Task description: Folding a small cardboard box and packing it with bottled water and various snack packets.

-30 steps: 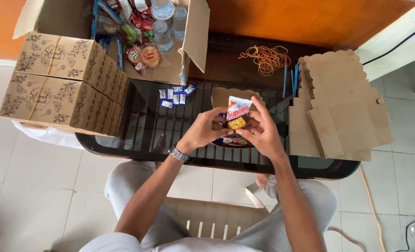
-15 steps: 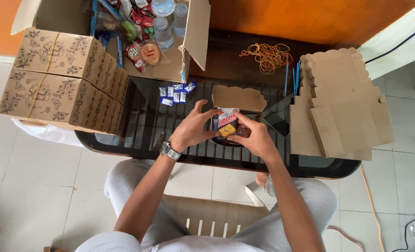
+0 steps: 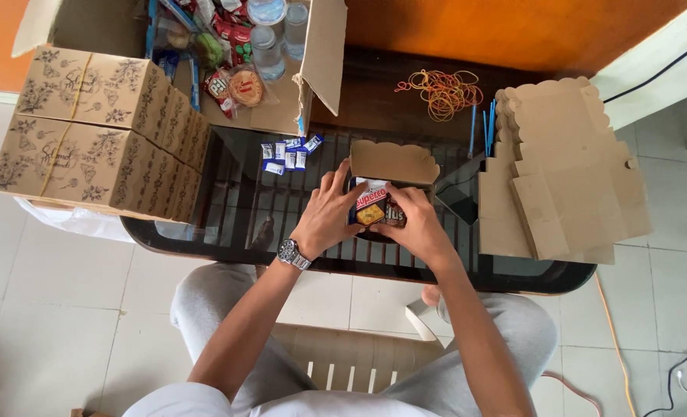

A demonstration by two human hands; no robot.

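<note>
From the head view, we see both hands over the small open box near the glass table's front edge. The left hand and right hand, fingers curled, press one red snack packet between them, its long axis running left to right. Five blue sachets lie behind.

Red snack packet inside open cardboard box

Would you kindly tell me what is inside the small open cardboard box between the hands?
Inside the small cardboard box, a red snack packet shows. The left hand and right hand cover the rest.
</note>
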